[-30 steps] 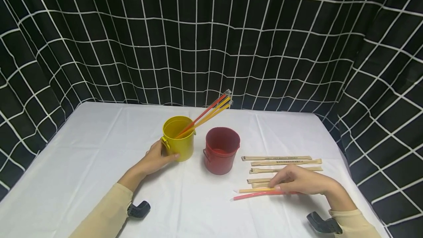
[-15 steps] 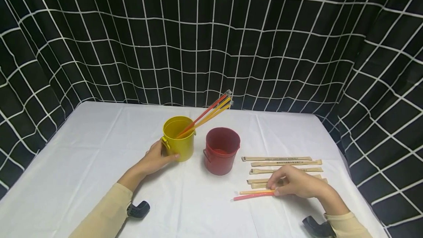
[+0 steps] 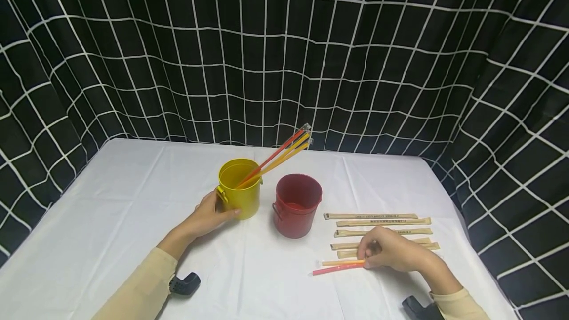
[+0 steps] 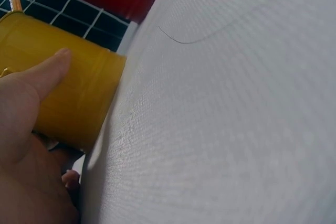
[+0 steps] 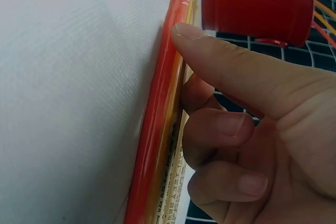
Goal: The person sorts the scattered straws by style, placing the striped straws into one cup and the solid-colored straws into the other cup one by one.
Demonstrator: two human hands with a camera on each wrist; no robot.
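My left hand [image 3: 209, 216] grips the side of a small yellow bucket [image 3: 248, 202], thumb across its front; the fingers behind it are mostly hidden. Inside lean several red and orange straws [image 3: 284, 154] in clear wrappers. Right of it stands a small red bucket [image 3: 297, 219] with no straws visible inside. My right hand [image 3: 391, 251] is at a red straw [image 3: 331, 270] and an orange straw [image 3: 335, 263] lying side by side on the cloth. In the right wrist view the thumb presses the red straw [image 5: 157, 114], with the index finger on the far side of the pair.
Several paper-wrapped straws [image 3: 378, 223] lie in rows beyond my right hand. A white cloth [image 3: 133, 201] covers the table, and a black curtain with white grid lines [image 3: 266, 53] hangs behind and at the sides.
My right hand has shifted slightly left along the straws, and its fingers have curled in more. The left hand and both buckets keep their places.
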